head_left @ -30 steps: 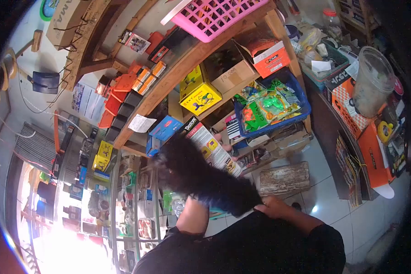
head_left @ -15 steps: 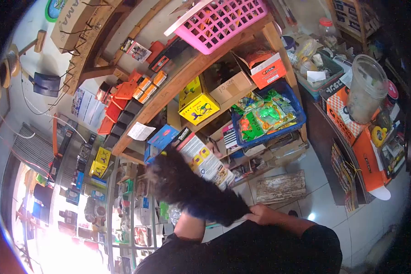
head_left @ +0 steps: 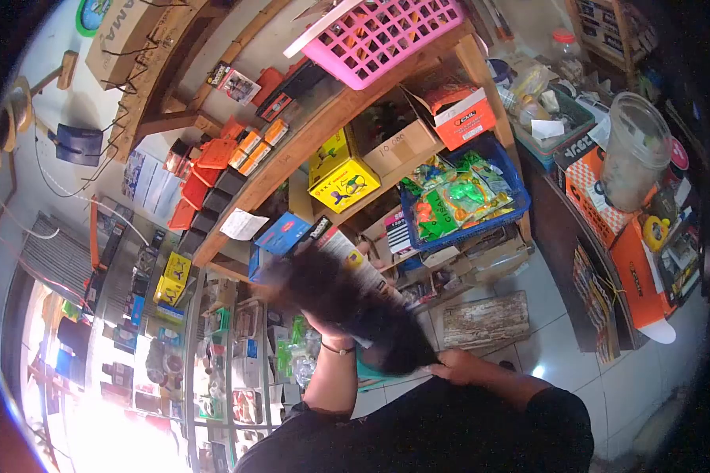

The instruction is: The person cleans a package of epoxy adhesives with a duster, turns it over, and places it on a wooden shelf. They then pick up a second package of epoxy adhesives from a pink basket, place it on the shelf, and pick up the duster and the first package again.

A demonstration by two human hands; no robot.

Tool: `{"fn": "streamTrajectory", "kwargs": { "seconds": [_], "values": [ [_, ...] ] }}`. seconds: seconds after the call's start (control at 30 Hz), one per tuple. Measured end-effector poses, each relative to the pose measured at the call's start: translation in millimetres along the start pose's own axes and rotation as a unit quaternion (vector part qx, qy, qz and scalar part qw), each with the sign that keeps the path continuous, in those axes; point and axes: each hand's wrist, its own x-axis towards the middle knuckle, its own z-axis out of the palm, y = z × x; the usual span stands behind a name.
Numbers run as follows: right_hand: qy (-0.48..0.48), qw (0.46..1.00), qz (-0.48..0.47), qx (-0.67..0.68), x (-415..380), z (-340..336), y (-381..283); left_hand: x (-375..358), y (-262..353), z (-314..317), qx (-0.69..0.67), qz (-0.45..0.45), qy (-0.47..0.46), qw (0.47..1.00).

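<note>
My right hand (head_left: 454, 367) is closed around the near end of a black, fluffy duster (head_left: 363, 315). The duster reaches up and left in front of the shelf, its far end smeared by motion. Behind its lower left side is my left hand (head_left: 322, 325), with a bracelet at the wrist; the duster hides its fingers. Just beyond the duster stands a printed white box (head_left: 353, 254), largely covered by it. A blue box (head_left: 285, 233) sits beside that one, close above the duster's far end.
A wooden shelf holds a yellow box (head_left: 344, 185) and a blue basket (head_left: 521, 206) of packets. Above is a pink basket (head_left: 360, 72). A glass case (head_left: 230, 347) stands at left. At right are orange boxes (head_left: 637, 276) and a clear tub (head_left: 633, 150). A log (head_left: 486, 319) lies on the tiles.
The duster has swung a little down and covers more of the white box. My left hand and wrist show more from behind it. My right hand keeps its hold.
</note>
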Motion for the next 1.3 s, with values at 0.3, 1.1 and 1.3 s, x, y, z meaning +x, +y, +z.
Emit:
{"fn": "streamTrajectory", "kwargs": {
  "seconds": [0.3, 1.1, 1.3],
  "values": [
    [-0.039, 0.996, -0.033, -0.074, -2.1, -3.3, -7.6, 7.6, -2.2, -23.5, -0.031, -0.119, -0.082, 0.989],
    [-0.033, 0.993, 0.047, -0.106, -9.9, -10.9, -16.5, -4.9, -12.9, -25.1, -0.161, 0.068, 0.019, 0.984],
    [-0.006, 0.992, 0.010, -0.124, -16.9, -8.0, -14.6, -10.5, -14.4, -22.5, -0.208, 0.050, -0.012, 0.977]
  ]
}}
